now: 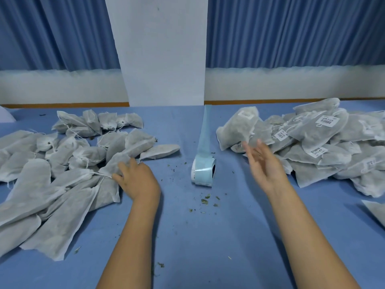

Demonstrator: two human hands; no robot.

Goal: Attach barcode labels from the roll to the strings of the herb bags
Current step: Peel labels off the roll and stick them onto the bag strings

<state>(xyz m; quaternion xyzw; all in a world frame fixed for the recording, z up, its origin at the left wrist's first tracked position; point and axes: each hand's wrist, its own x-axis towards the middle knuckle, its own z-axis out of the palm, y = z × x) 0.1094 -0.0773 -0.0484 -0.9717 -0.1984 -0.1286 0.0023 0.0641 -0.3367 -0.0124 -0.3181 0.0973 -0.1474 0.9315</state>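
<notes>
Left hand (136,176) low on the table (187,236), palm down, fingers curled over and pinching the cloth of one gripped bag (116,161) at the near right edge of the left pile (52,174)

Right hand (262,163) raised off the table, palm toward the middle, fingers straight and spread wide, holding nothing, somewhat blurred

One tilted bag (237,128) just beyond those fingertips, propped against the near left side of the right pile (323,153); touching the fingers or not, cannot tell

Two hands, two piles, one roll (203,170)

Roll standing on its edge between the hands, nearer the right one, touching neither, with one pale blue backing strip (205,130) trailing away toward the far edge of the table

Left pile: grey-white bags with white drawstrings, overlapping, too many to count surely, well over twenty

Right pile: heaped higher, again too many to count; three labels (330,120) with plain barcodes facing up, plus one white tag at the top of the tilted bag; other tags too faint to count

Small scatter of green crumbs (205,200) on the blue cloth near the roll

Behind the table, two spans of blue curtains (291,32) with one white pillar (162,51) between them
</notes>
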